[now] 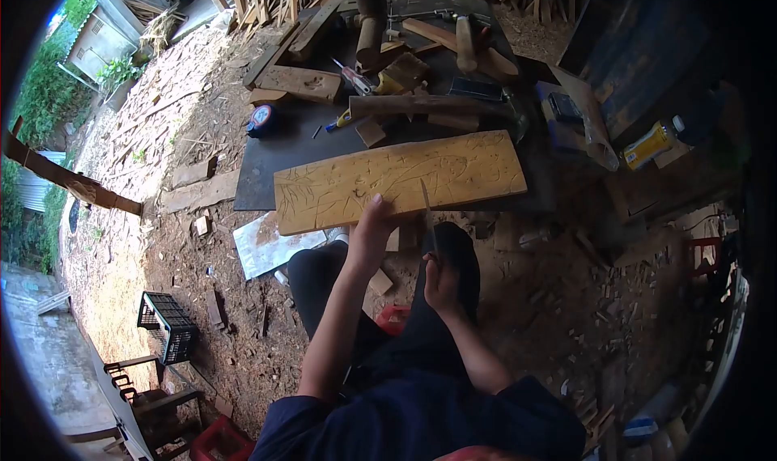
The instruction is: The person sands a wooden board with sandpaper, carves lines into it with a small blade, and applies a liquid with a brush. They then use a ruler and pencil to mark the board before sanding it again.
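A long yellowish board (324,190) with carved lines and small crosses lies across the near edge of the dark table, sticking out over it. My left hand (372,226) grips its near edge, the thumb on top and the other fingers hidden underneath. In my right hand (439,283) is a thin, pointed tool (430,210), its fingers closed round the lower end. The tool points up and away, its tip over the board's face right of my left thumb. Whether the tip touches the wood I cannot tell.
On the dark table (267,165) lie wood pieces, a blue roll (260,118), a screwdriver (354,78) and a mallet-like wooden tool (370,32). A yellow bottle (647,145) is at the right. A black crate (167,327) stands on the chip-strewn ground, left.
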The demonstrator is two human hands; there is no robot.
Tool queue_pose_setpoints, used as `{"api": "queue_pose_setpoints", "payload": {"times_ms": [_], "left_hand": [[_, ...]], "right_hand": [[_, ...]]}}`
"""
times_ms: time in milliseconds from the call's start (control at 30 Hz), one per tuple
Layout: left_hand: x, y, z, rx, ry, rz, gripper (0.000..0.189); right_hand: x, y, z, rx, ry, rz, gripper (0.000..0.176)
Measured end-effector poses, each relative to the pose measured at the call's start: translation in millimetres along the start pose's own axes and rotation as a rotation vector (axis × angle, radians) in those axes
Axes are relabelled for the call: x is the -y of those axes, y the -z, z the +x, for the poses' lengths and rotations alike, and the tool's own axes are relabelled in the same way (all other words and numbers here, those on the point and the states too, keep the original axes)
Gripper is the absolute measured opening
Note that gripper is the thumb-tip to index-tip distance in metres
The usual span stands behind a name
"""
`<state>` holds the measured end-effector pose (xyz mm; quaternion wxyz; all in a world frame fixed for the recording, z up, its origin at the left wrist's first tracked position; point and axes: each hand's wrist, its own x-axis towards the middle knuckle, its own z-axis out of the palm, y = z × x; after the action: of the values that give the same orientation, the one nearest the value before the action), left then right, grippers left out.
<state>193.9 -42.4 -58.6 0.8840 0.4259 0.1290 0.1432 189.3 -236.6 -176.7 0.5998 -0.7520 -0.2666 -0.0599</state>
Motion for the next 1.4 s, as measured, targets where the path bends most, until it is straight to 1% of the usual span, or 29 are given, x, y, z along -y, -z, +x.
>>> {"api": "queue_pose_setpoints", "payload": {"times_ms": [133, 267, 367, 467, 567, 633, 733, 767, 833, 867, 933, 1033, 1167, 1400], "left_hand": [[19, 20, 6, 0.001, -0.023, 0.004, 0.066], [25, 32, 8, 0.008, -0.038, -0.026, 0.062], [26, 35, 6, 0.006, -0.028, -0.011, 0.063], [32, 42, 9, -0.004, -0.021, 0.002, 0.063], [31, 41, 8, -0.014, -0.033, 0.03, 0.061], [27, 34, 6, -0.026, -0.061, 0.042, 0.06], [30, 40, 9, 0.031, -0.05, 0.039, 0.06], [31, 41, 8, 0.023, -0.047, 0.05, 0.063], [28, 39, 7, 0.012, -0.052, 0.073, 0.071], [26, 37, 6, 0.004, -0.06, 0.068, 0.07], [21, 29, 3, -0.008, -0.077, 0.057, 0.069], [19, 23, 2, -0.025, -0.115, 0.055, 0.058], [20, 23, 1, -0.061, -0.101, 0.032, 0.054], [19, 21, 0, -0.071, -0.109, 0.012, 0.048]], "right_hand": [[-1, -3, -2, -0.007, -0.011, 0.016, 0.028], [-7, -4, -6, -0.019, -0.038, 0.044, 0.028], [8, 3, -2, 0.04, -0.169, 0.052, 0.028], [9, 2, 6, 0.032, -0.148, 0.049, 0.027], [4, -2, 17, -0.021, 0.01, -0.006, 0.023], [4, -3, 21, -0.02, 0.019, -0.021, 0.023], [5, -5, 27, -0.039, 0.045, -0.022, 0.023], [7, -5, 27, -0.048, 0.057, -0.016, 0.023], [11, -5, 28, -0.013, 0.002, 0.02, 0.025], [13, -5, 29, 0.003, -0.024, 0.037, 0.026], [16, -7, 32, -0.001, -0.01, 0.026, 0.026], [20, -8, 34, 0.001, -0.007, 0.02, 0.026], [21, -11, 33, 0.022, -0.042, 0.059, 0.025], [25, -16, 43, 0.002, 0.092, -0.007, 0.024]]}}
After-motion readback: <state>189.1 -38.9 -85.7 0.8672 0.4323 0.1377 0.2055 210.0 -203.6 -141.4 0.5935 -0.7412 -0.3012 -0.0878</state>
